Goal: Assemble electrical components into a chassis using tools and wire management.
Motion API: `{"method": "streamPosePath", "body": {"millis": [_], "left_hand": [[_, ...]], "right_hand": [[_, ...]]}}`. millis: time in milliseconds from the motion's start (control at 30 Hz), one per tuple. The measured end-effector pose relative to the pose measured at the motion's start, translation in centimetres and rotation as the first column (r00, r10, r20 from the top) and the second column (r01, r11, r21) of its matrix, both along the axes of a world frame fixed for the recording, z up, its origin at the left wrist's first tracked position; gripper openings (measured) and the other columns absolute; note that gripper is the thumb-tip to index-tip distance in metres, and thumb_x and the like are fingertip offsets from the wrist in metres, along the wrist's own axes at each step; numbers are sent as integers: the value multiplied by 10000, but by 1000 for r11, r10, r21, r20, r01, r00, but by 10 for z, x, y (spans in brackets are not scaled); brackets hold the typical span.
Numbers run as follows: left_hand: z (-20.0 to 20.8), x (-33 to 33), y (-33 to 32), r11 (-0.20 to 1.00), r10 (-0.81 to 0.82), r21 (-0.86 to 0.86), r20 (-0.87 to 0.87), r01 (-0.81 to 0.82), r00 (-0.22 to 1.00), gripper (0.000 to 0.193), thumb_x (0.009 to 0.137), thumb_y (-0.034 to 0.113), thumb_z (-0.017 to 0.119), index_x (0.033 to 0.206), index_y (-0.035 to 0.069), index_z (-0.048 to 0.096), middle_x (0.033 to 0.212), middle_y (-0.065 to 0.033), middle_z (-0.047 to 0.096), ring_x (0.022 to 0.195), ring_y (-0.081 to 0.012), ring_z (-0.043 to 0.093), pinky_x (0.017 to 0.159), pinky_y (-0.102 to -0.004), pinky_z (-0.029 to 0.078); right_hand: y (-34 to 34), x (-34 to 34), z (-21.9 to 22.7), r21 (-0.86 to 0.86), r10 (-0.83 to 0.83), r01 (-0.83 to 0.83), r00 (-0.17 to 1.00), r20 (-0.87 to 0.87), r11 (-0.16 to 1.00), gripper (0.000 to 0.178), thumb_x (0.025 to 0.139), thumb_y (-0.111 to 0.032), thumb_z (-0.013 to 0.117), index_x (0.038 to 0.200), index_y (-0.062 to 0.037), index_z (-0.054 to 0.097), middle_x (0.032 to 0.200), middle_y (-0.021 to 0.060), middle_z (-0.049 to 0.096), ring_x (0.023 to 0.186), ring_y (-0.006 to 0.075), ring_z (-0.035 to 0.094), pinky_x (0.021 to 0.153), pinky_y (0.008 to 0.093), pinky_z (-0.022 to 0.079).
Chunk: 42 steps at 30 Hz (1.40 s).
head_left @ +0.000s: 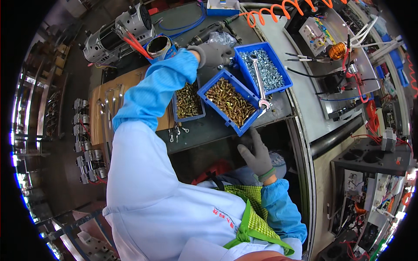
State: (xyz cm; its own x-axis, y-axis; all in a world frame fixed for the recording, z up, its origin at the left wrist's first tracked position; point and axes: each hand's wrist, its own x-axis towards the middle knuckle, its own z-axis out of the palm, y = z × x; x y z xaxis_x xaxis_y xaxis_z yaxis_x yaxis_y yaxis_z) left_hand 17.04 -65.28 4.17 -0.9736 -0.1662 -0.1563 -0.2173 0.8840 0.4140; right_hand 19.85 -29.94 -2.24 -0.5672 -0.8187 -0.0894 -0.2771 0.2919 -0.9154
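My left hand, in a grey glove, reaches across the bench to the left rim of a blue bin of silvery nuts. Its fingers are curled together, and whatever they may hold is hidden. A combination wrench lies across that bin. In front stands a blue bin of brass-coloured bolts, tilted against its neighbour. My right hand, also gloved, is below the bolt bin's near corner, fingers stretched and thumb apart, holding nothing. Another bin of darker bolts sits under my left forearm.
Behind my left arm are an open can, a power tool and a motor-like cylinder. A coiled orange hose hangs overhead. Wired equipment occupies the right side. Small metal terminals lie at the bench's near edge.
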Motion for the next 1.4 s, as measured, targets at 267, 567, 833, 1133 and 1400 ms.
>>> {"method": "streamPosePath", "body": {"millis": [267, 567, 833, 1133, 1400], "left_hand": [[-83, -59, -13, 979, 143, -162, 113, -124, 983, 951, 684, 567, 680, 1368, 21, 309, 1286, -256, 476, 1191, -410, 454, 994, -446, 378], [-83, -48, -5, 971, 186, -162, 45, -177, 981, 631, 777, 378, 651, 1273, 42, 453, 1262, -255, 469, 1155, -412, 477, 975, -448, 389], [-85, -36, -8, 984, 106, -143, -16, -107, 994, 427, 753, 220, 641, 1144, 70, 562, 1079, -238, 569, 1042, -409, 542, 889, -453, 440], [-102, -28, -18, 994, 50, -76, -265, -73, 963, 312, 784, 129, 606, 1091, 74, 591, 989, -227, 619, 933, -396, 592, 810, -426, 472], [-54, -22, -32, 991, -7, -131, -47, 0, 999, 315, 898, 265, 544, 1156, 84, 549, 1084, -161, 622, 1004, -353, 588, 854, -420, 463]], "right_hand": [[55, 5, -13, 62, -31, 29, 999, 24, 998, 574, 824, -219, 633, 1305, 11, 422, 1116, 182, 583, 1025, 273, 581, 865, 355, 461], [90, 15, -26, 55, -112, 108, 989, 91, 993, 543, 817, -173, 638, 1295, -3, 445, 1146, 168, 580, 1026, 240, 588, 825, 335, 477], [135, 27, -53, 28, -200, 198, 966, 162, 980, 494, 833, -169, 629, 1265, 6, 463, 1139, 153, 578, 1009, 237, 584, 817, 319, 475], [160, 40, -57, 119, -296, 276, 934, 202, 954, 442, 857, -204, 630, 1217, 18, 502, 1125, 166, 581, 968, 223, 595, 810, 322, 490], [171, 49, -57, 136, -301, 278, 932, 202, 951, 411, 866, -189, 604, 1214, 11, 510, 1062, 100, 596, 848, 138, 567, 709, 259, 465]]}}
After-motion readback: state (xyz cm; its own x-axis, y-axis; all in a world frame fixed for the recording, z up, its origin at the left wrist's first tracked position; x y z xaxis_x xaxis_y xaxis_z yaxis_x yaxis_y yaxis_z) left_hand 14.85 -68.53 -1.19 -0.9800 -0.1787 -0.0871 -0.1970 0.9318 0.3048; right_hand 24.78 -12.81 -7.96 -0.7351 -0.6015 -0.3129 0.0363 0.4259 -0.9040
